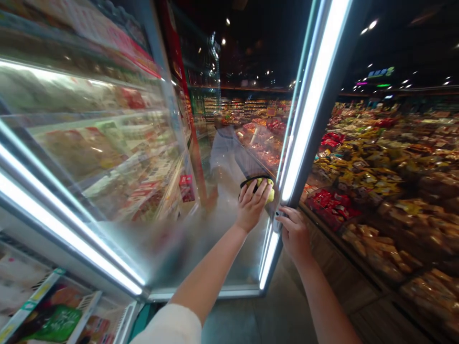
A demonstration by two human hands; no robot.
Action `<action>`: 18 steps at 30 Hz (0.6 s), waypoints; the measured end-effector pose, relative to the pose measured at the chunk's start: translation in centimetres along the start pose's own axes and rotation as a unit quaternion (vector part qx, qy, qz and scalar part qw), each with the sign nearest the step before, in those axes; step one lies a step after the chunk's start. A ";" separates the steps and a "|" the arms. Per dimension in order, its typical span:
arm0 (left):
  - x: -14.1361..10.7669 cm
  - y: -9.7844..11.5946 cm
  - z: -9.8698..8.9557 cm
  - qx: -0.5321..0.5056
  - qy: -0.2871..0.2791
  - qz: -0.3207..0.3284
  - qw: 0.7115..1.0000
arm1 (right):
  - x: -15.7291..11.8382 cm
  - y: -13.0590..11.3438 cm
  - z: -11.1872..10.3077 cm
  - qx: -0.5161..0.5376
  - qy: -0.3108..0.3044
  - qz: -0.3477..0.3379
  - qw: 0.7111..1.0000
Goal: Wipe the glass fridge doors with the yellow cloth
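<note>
Yellow-and-black cloth [270, 195] lies under the slightly parted, bent fingers of the left hand [251, 205], which hold it against the clear glass door [233, 258], close to the door's outer edge. Fingers of the right hand [296, 234] are bent against the door's grey metal frame with a glowing white light strip [304, 114]; whether they close around it cannot be told. Right of the door lie heaped red and yellow plastic packets [362, 172]; below its left side, a green printed package [60, 321].
</note>
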State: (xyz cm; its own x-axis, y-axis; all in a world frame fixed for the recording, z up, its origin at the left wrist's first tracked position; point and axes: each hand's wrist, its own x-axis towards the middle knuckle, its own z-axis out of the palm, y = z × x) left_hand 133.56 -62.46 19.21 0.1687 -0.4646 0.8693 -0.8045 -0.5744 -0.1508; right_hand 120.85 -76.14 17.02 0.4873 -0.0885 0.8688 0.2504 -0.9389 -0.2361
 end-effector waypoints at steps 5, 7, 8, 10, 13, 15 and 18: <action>-2.1 0.1 0.5 0.000 -0.017 0.082 0.996 | -0.6 0.3 -0.3 0.007 0.001 -0.009 1.000; -2.5 0.1 0.6 0.005 -0.022 0.102 0.995 | -0.8 0.4 -0.4 0.018 0.002 -0.009 1.000; -2.2 0.2 0.8 0.005 -0.023 0.101 0.995 | -0.9 0.5 -0.4 0.024 0.002 -0.007 1.000; -1.2 0.7 1.1 -0.002 -0.024 0.088 0.996 | -1.0 0.7 -0.6 0.037 0.000 -0.002 0.999; 0.3 1.5 1.6 -0.009 -0.021 0.071 0.997 | -1.0 0.9 -0.9 0.051 -0.001 0.004 0.999; -0.1 1.8 2.0 -0.012 -0.020 0.071 0.997 | -1.1 1.0 -1.1 0.049 -0.005 0.003 0.999; -3.1 1.8 2.5 -0.012 -0.034 0.083 0.996 | -1.3 1.0 -1.4 0.033 -0.010 0.000 0.999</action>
State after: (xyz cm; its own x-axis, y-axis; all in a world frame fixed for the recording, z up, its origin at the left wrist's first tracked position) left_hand 133.03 -63.70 15.12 0.0705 -0.5971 0.7990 -0.8381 -0.4698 -0.2772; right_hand 119.36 -77.44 16.28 0.5036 -0.0811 0.8601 0.3055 -0.9146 -0.2651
